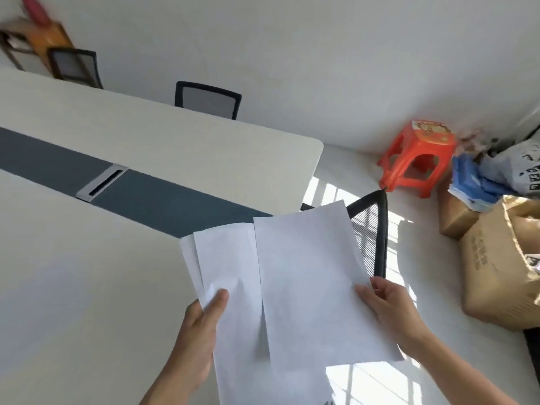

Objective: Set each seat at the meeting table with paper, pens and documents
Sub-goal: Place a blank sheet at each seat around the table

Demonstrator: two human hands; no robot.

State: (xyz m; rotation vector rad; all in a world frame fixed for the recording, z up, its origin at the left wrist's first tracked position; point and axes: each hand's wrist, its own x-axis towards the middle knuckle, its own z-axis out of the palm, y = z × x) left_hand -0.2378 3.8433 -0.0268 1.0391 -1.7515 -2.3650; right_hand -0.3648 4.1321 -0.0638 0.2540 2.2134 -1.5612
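Observation:
I hold blank white paper over the near corner of the long white meeting table (87,258). My left hand (201,331) grips a small stack of sheets (230,267) with the thumb on top. My right hand (388,308) pinches the right edge of a single sheet (306,273), which overlaps the stack and sits pulled off to the right. No pens or printed documents are in sight.
A black mesh chair (371,229) stands at the table end beneath the sheets. Two more mesh chairs (207,99) line the far side. A dark blue strip with a cable slot (102,184) runs down the table. A red stool (415,159), cardboard boxes (493,276) and bags crowd the right corner.

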